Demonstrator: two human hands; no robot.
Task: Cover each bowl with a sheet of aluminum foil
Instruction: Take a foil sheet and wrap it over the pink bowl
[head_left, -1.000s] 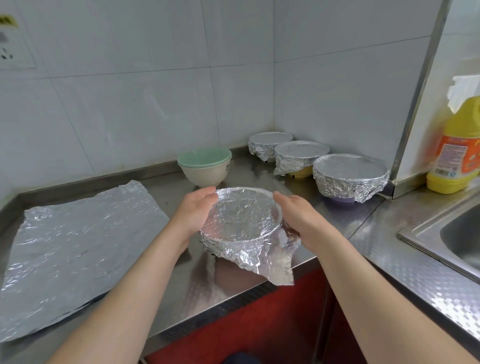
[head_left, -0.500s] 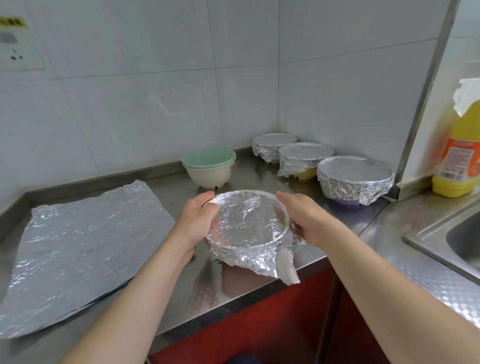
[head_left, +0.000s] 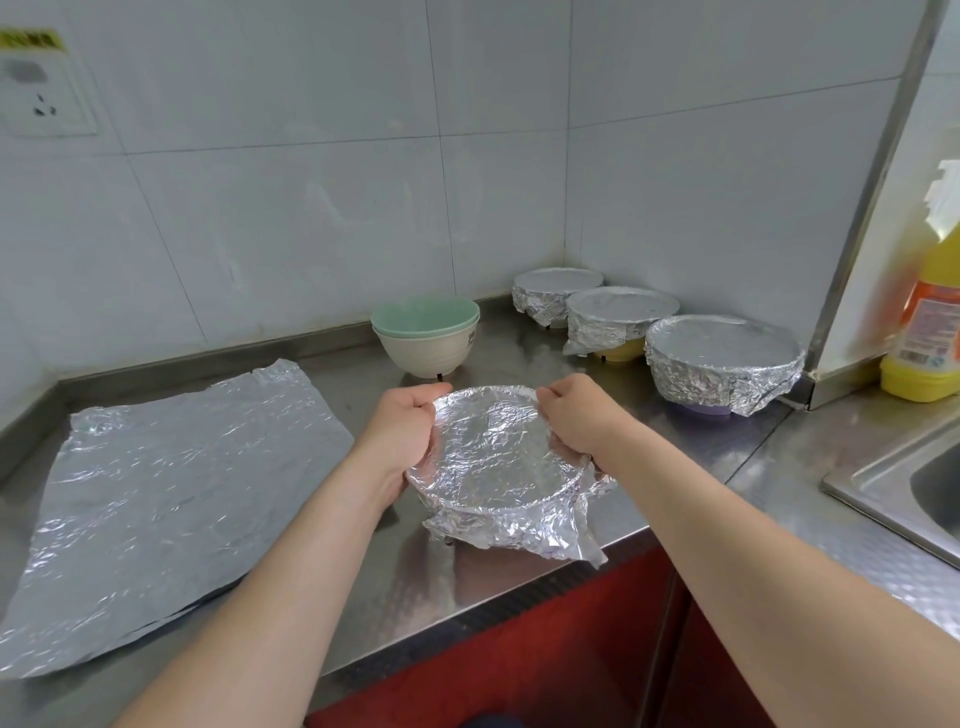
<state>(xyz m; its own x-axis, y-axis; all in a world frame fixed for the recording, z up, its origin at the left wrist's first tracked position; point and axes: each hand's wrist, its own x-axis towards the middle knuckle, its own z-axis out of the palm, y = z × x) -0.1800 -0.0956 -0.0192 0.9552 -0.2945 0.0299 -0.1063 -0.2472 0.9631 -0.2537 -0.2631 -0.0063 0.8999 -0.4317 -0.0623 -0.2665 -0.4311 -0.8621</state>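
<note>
A foil-covered bowl (head_left: 501, 467) stands near the front edge of the steel counter (head_left: 374, 571). My left hand (head_left: 402, 436) grips its left rim and my right hand (head_left: 574, 421) grips its right rim, fingers curled over the foil. A loose foil corner hangs off the bowl's front right. Three more foil-covered bowls (head_left: 722, 364) line the back right corner. A stack of uncovered bowls (head_left: 425, 340), green on cream, stands behind my hands. Flat foil sheets (head_left: 166, 488) lie on the counter at left.
A yellow detergent bottle (head_left: 930, 312) stands at the right beside a metal post. A sink (head_left: 914, 478) is set in the counter at far right. Tiled walls close the back and corner; a socket (head_left: 36, 98) is on the wall upper left.
Both hands have slid toward the far side of the bowl's rim, folding foil down. The camera has drawn closer; the bowl stays in place.
</note>
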